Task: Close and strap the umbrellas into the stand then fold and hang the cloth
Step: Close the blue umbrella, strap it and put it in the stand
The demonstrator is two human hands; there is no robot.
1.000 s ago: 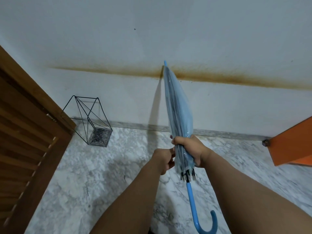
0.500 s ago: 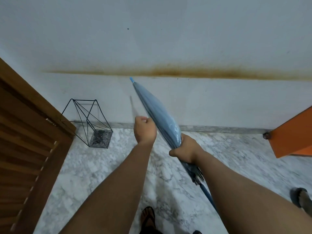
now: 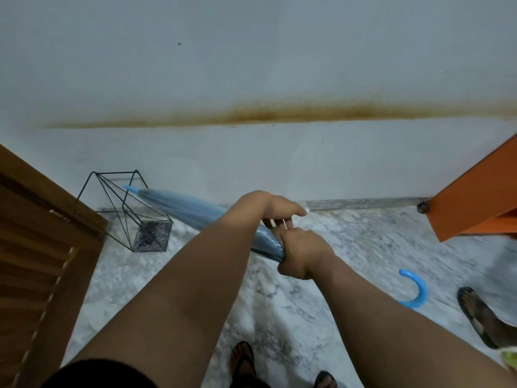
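Umbrella first: a second ago we held it upright before the wall, and now we have swung it down almost level, its tip reaching in among the wires of the stand by the wall. Our right hand grips the bunched canopy near the handle end; our left hand lies over it just beside, fingers curled — on the strap, we judge, though we cannot tell. Strapping looks unfinished — the hooked handle trails behind.
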